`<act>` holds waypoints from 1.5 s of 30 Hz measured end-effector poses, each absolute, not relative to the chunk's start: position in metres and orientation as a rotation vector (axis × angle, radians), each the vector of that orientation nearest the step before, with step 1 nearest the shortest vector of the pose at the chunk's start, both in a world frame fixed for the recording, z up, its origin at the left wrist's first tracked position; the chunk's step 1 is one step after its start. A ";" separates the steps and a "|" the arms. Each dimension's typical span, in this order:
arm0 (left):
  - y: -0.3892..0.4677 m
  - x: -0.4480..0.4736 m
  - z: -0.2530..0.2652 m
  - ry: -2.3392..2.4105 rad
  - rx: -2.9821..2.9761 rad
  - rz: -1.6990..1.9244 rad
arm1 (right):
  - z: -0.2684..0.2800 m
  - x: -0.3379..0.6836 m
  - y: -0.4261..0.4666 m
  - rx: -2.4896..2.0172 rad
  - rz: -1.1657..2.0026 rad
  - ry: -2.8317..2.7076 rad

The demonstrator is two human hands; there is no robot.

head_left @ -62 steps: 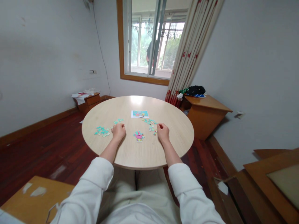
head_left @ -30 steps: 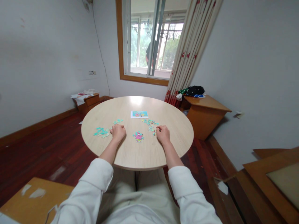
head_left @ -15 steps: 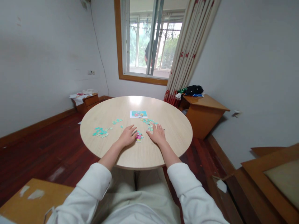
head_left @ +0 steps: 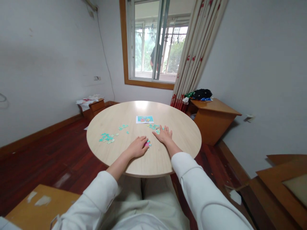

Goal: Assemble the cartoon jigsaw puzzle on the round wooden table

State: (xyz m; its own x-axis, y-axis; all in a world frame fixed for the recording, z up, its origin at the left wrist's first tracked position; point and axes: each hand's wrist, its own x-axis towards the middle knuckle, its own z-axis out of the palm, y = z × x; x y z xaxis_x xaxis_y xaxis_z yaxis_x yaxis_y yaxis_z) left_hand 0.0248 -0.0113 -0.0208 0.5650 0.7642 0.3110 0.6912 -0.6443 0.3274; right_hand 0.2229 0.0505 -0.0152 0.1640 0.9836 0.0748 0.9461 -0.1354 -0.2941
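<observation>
Both unclenched: left grip [head_left: 137,147] over puzzle [head_left: 149,144], right grip [head_left: 164,136] over pieces [head_left: 155,127].

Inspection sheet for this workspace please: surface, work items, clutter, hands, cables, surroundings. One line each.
Surface: round, pale table.
Work items: loose puzzle pieces in several groups; part-assembled puzzle near the middle; picture sheet beyond it.
Clutter: dark and coloured cloths on the brown desk, off the table.
Hands: left hand partly covers the assembled puzzle; right hand is spread at the right-hand pieces. Contact beneath is hidden.
Cables: thin cable hanging down the wall, left of the window.
Surroundings: patterned curtain; a person beyond the glass.
</observation>
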 end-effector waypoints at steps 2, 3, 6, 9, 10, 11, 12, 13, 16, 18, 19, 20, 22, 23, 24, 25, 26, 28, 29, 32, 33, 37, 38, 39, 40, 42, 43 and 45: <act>-0.012 0.025 -0.021 1.231 2.629 0.637 | -0.014 0.223 0.054 -2.153 0.213 -1.900; -0.012 0.024 -0.020 1.237 2.628 0.630 | -0.013 0.222 0.056 -2.145 0.221 -1.920; -0.012 0.024 -0.018 1.260 2.630 0.608 | -0.010 0.220 0.061 -2.132 0.222 -1.965; -0.012 0.024 -0.017 1.269 2.650 0.593 | -0.005 0.217 0.066 -2.131 0.221 -2.030; -0.012 0.024 -0.016 1.269 2.659 0.585 | -0.004 0.216 0.067 -2.130 0.227 -2.066; -0.011 0.024 -0.016 1.269 2.665 0.576 | -0.004 0.215 0.068 -2.122 0.234 -2.110; -0.011 0.024 -0.016 1.270 2.669 0.567 | -0.003 0.213 0.070 -2.107 0.233 -2.150; -0.011 0.024 -0.016 1.269 2.672 0.560 | -0.004 0.211 0.070 -2.084 0.228 -2.189; -0.011 0.024 -0.016 1.266 2.674 0.537 | -0.007 0.205 0.071 -1.998 0.197 -2.281; -0.011 0.024 -0.016 1.267 2.673 0.529 | -0.008 0.200 0.070 -1.950 0.180 -2.321; -0.011 0.024 -0.016 1.268 2.672 0.530 | -0.009 0.198 0.069 -1.925 0.170 -2.336; -0.011 0.023 -0.016 1.271 2.671 0.533 | -0.009 0.197 0.069 -1.899 0.153 -2.346; -0.011 0.023 -0.016 1.272 2.673 0.538 | -0.009 0.194 0.068 -1.837 0.087 -2.347; -0.011 0.023 -0.016 1.273 2.675 0.538 | -0.009 0.193 0.068 -1.809 0.047 -2.342; -0.011 0.023 -0.016 1.273 2.678 0.535 | -0.008 0.191 0.069 -1.790 0.015 -2.334; -0.011 0.022 -0.015 1.272 2.683 0.533 | -0.008 0.189 0.070 -1.785 0.000 -2.326; -0.011 0.022 -0.015 1.268 2.688 0.535 | -0.007 0.187 0.071 -1.793 0.012 -2.321; -0.011 0.022 -0.015 1.254 2.697 0.547 | -0.006 0.183 0.074 -1.840 0.092 -2.313; -0.011 0.022 -0.015 1.246 2.701 0.557 | -0.005 0.180 0.076 -1.868 0.146 -2.312; -0.011 0.021 -0.014 1.236 2.698 0.578 | -0.003 0.172 0.078 -1.906 0.241 -2.329; -0.011 0.021 -0.014 1.233 2.696 0.583 | -0.002 0.169 0.078 -1.896 0.253 -2.340; -0.012 0.019 -0.013 1.185 2.698 0.629 | -0.002 0.164 0.078 -1.804 0.267 -2.394; -0.012 0.019 -0.013 1.166 2.699 0.642 | -0.003 0.164 0.078 -1.781 0.271 -2.412; -0.012 0.019 -0.013 1.145 2.701 0.653 | -0.003 0.163 0.079 -1.754 0.277 -2.431; -0.012 0.019 -0.012 1.123 2.703 0.667 | -0.004 0.163 0.079 -1.726 0.283 -2.450; -0.013 0.019 -0.012 1.081 2.704 0.698 | -0.004 0.161 0.079 -1.666 0.306 -2.479; -0.013 0.020 -0.011 1.068 2.702 0.713 | -0.004 0.160 0.078 -1.634 0.325 -2.490; -0.013 0.020 -0.011 1.060 2.698 0.734 | -0.004 0.157 0.077 -1.580 0.374 -2.497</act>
